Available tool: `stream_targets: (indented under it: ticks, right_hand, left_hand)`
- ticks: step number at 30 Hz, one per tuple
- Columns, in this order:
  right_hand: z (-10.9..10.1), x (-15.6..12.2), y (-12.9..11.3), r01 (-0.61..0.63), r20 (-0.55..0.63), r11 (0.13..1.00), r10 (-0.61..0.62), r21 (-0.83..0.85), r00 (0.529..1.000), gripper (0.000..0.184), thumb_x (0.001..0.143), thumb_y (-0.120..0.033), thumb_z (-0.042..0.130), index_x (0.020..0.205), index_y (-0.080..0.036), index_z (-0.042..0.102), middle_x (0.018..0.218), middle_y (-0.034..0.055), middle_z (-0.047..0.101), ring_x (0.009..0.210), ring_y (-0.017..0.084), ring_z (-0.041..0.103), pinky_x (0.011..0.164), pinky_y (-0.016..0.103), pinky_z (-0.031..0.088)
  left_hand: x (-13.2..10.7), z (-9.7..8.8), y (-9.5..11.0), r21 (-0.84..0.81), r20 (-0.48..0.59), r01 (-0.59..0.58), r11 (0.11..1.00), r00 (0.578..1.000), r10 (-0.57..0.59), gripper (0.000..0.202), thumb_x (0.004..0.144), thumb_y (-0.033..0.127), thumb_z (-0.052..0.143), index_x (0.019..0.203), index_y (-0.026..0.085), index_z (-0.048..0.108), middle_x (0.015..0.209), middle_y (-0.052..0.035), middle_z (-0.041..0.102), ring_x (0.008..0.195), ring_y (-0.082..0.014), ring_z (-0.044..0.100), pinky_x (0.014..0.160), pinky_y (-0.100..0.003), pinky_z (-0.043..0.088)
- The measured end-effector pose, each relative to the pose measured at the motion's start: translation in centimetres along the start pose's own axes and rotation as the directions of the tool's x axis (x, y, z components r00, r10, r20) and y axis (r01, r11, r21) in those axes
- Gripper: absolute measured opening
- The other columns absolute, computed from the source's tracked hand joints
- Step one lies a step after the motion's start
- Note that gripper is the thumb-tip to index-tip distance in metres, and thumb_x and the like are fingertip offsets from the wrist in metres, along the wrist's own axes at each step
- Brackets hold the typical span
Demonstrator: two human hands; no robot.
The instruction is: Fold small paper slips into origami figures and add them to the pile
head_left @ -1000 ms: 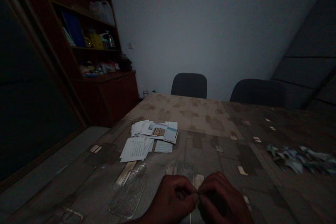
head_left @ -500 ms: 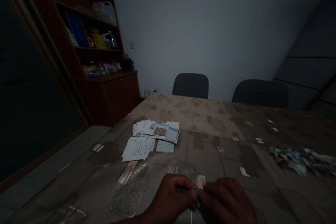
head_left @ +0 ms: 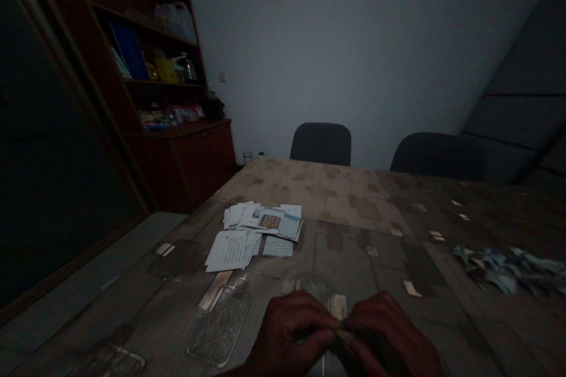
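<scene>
My left hand (head_left: 294, 330) is at the table's near side, its thumb and fingers pinched together. Close against it, my right hand (head_left: 391, 333) is closed too, with the fingertips of both hands meeting. A small pale sliver shows between them, too dark and too covered to name. Both hands hover over or rest near the patterned tablecloth (head_left: 354, 271); the gap to the cloth cannot be judged. Beyond them to the left lie printed paper sheets and cards (head_left: 234, 250), loosely stacked, one with a picture of food-like rows.
On the right side of the table sits a heap of crumpled or folded greenish-white pieces (head_left: 508, 271). Two dark chairs (head_left: 321, 143) (head_left: 437, 156) stand at the far edge. A red-brown cabinet (head_left: 198, 159) with loaded shelves stands at the left. The room is dim.
Both hands have shifted slightly, with the left fingers now stretched further right toward the right hand's fingertips. The papers and the heap lie as before.
</scene>
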State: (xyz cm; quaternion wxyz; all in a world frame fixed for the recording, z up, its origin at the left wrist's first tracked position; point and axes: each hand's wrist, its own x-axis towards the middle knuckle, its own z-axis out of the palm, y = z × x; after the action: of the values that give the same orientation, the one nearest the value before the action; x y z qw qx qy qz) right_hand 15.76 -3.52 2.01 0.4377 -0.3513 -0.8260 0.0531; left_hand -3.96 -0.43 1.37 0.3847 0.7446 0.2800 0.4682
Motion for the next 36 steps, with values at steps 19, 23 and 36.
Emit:
stream_targets:
  ticks: [19,23,36]
  right_hand:
    - [-0.3,0.5,-0.4,0.045,-0.004,0.999,-0.045,-0.001,0.999,0.007,0.09,-0.014,0.057,0.091,-0.02,0.059,0.073,0.0019,0.069,0.063,0.016,0.064,0.058,0.025,0.051]
    - [-0.2,0.8,-0.7,-0.003,-0.024,1.0,0.003,0.005,1.0,0.007,0.094,-0.021,0.054,0.089,-0.021,0.059,0.071,0.0018,0.068,0.063,0.016,0.064,0.057,0.025,0.052]
    - [-1.2,0.3,0.4,0.266,0.094,0.94,-0.251,-0.213,0.963,0.008,0.092,-0.019,0.058,0.089,-0.017,0.065,0.074,0.0051,0.072,0.061,0.016,0.062,0.055,0.029,0.047]
  left_hand:
    - [0.0,0.0,0.5,-0.03,-0.003,-0.002,1.0,1.0,0.002,0.01,0.073,0.01,0.07,0.076,0.015,0.078,0.071,-0.0109,0.076,0.066,-0.0194,0.07,0.063,-0.027,0.054]
    - [0.1,-0.1,0.6,-0.016,0.023,0.067,0.998,0.998,-0.067,0.009,0.074,0.012,0.069,0.075,0.015,0.078,0.072,-0.0104,0.075,0.068,-0.0195,0.069,0.064,-0.027,0.052]
    - [0.1,1.2,-1.2,-0.625,0.209,0.532,0.572,0.819,-0.534,0.049,0.058,0.044,0.085,0.09,0.011,0.068,0.066,-0.0002,0.062,0.051,-0.0115,0.061,0.051,-0.024,0.048]
